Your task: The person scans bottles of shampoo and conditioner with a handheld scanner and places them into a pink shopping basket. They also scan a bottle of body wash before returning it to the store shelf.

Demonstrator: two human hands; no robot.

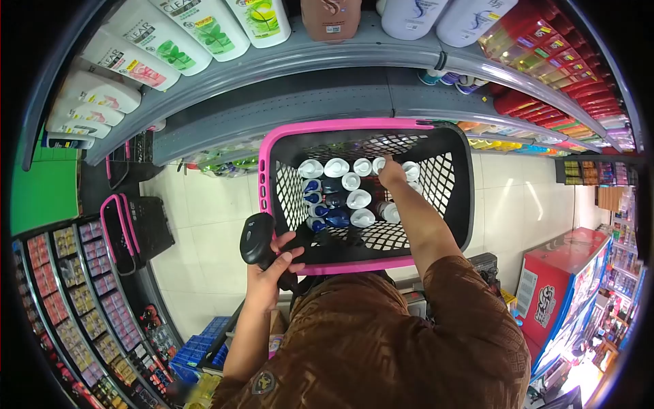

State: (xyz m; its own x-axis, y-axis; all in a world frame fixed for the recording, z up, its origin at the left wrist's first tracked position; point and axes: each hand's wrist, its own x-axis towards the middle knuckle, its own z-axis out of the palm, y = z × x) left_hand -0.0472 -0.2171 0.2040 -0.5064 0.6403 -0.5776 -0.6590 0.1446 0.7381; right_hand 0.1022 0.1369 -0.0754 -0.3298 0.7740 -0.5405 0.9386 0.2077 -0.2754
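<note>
My left hand (271,271) is wrapped around the handle of a black handheld barcode scanner (257,240), its head tilted up beside the basket's near left corner. My right hand (391,174) reaches down into a black shopping basket with a pink rim (327,125). Its fingers close on the top of a white-capped bottle (379,165) at the back of the basket; the fingertips are partly hidden. Several more bottles with white caps (359,199) stand upright in rows around it. Dark blue pump-type bottles (317,211) stand at the basket's left side.
Shampoo bottles (204,34) line the grey shelf (272,82) ahead, with red bottles (545,51) to the right. Another black and pink basket (139,232) stands on the floor at left. A red freezer (555,286) is at right, and racks of small packets (75,293) at lower left.
</note>
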